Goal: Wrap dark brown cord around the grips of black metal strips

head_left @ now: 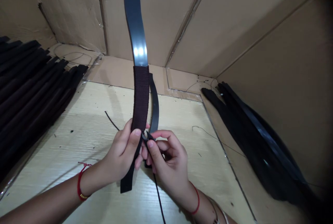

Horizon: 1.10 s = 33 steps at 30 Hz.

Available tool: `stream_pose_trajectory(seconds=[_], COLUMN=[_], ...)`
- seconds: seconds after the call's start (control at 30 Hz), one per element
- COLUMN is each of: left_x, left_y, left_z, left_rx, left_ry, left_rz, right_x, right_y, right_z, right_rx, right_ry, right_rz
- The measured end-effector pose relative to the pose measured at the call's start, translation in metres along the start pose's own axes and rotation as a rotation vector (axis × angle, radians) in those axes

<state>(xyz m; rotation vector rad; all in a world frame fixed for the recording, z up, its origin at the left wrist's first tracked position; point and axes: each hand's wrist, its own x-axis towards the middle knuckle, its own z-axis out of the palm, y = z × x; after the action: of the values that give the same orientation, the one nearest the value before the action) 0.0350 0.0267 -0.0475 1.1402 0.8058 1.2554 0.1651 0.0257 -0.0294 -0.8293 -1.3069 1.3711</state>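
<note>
A long, glossy dark strap [136,22] with a hole near its top rises in front of me. Brown ribbed cord wrapping [141,95] covers its middle part. My left hand [121,151] grips the strap just below the wrapping, thumb on the front face; the strap's flat dark tail [127,182] hangs beneath. Close beside it, my right hand [169,158] pinches a dark cord [158,196] at the strap's edge, and the cord trails down from the fingers. Another cord end [111,119] sticks out left of my left hand. Behind the fingers, a curved dark strip [154,107] is partly hidden.
A pile of dark strips [31,88] lies at the left. More dark straps [249,140] lie along the right side. Cardboard walls [145,15] enclose the pale wooden work surface [85,113]. Thin threads [208,132] and small dark specks lie about.
</note>
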Motion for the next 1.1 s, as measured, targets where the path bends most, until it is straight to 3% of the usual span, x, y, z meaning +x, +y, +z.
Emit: stream_pose_trajectory(seconds=[0.17, 0.43, 0.6, 0.87, 1.0, 1.1], left_x=[-0.003, -0.006, -0.006, -0.011, -0.009, -0.004], left_y=[-0.003, -0.001, -0.002, -0.004, 0.007, 0.013], left_z=[0.000, 0.008, 0.012, 0.012, 0.010, 0.007], left_rx=[0.084, 0.099, 0.099, 0.082, -0.046, -0.198], left_ry=[0.019, -0.003, -0.045, -0.055, -0.062, 0.005], left_rz=[0.022, -0.050, -0.095, -0.167, -0.244, -0.286], right_x=[0.001, -0.004, -0.006, -0.010, -0.011, -0.009], right_y=[0.000, 0.006, 0.008, 0.015, 0.008, 0.000], right_z=[0.000, 0.000, 0.001, 0.005, 0.004, 0.004], right_rx=[0.001, 0.057, 0.015, 0.081, 0.074, -0.040], right_ry=[0.023, 0.021, 0.100, 0.149, 0.093, 0.000], right_rz=[0.022, 0.039, -0.021, 0.012, 0.024, -0.030])
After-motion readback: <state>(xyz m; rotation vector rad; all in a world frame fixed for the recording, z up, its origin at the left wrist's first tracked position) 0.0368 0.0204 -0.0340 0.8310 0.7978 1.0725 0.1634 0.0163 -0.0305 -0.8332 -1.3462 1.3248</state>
